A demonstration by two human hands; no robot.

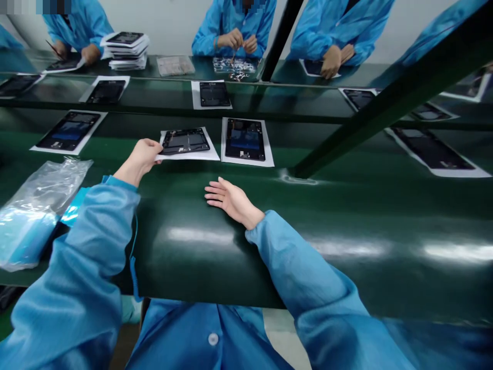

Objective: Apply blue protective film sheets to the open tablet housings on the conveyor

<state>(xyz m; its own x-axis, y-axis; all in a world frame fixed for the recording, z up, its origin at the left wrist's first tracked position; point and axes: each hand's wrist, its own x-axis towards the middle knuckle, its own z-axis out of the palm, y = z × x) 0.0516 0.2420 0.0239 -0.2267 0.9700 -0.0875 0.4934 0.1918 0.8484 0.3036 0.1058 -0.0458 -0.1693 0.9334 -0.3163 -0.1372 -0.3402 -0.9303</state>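
Note:
My left hand (pixel 141 158) reaches forward and pinches the left edge of a white sheet (pixel 208 154) that carries a black tablet frame (pixel 185 141) on the green belt (pixel 346 216). My right hand (pixel 227 198) lies flat on the belt with fingers stretched out, holding nothing, a little nearer to me than that sheet. A second black tablet frame (pixel 245 139) on its own white sheet lies just right of the first.
More tablet frames on sheets lie at the left (pixel 69 131), far right (pixel 433 149) and on the far belt (pixel 214 94). Clear plastic bags (pixel 34 205) sit at my left. A dark slanted beam (pixel 385 103) crosses the right. People in blue coats work opposite beside a stack of trays (pixel 126 50).

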